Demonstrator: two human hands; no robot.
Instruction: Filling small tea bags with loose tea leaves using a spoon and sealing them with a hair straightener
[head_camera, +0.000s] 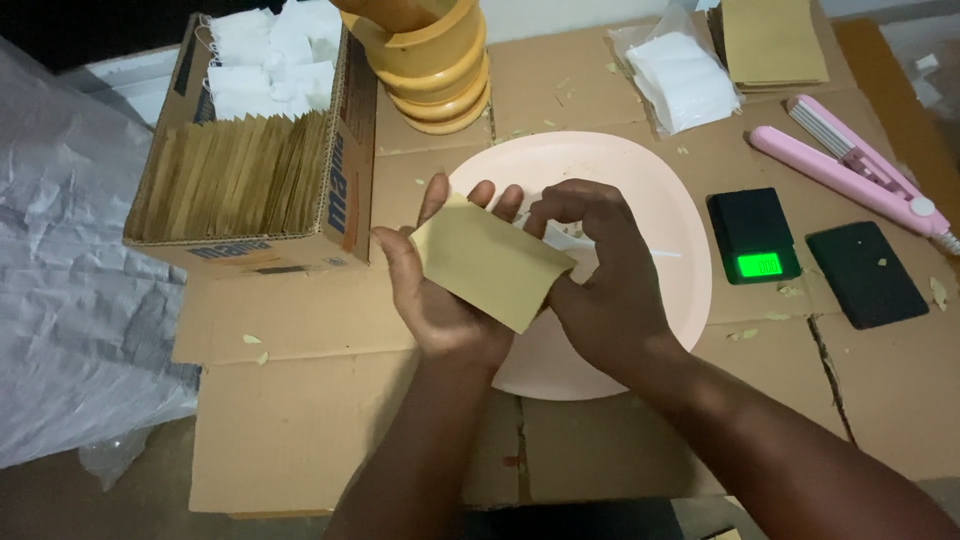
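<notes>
Head view, from the left: crumpled grey plastic sheeting (70, 270) lies beside a cardboard box (345, 200) packed with upright brown envelopes (235, 175) and white sachets (270, 60). Next comes a stack of yellow rings (435, 70). At centre, above a pink plate (680, 230) on the cardboard-covered counter (300, 420), the left hand (435, 295) cradles a small tan envelope (490, 262) from below, fingers curled around its edge. The right hand (600, 280) pinches that envelope's right end, clenched on it along with something white I cannot make out. Further right sit a black pocket scale (752, 235) with a lit green display, its black lid (866, 273), and a pink sealing iron (850, 170).
</notes>
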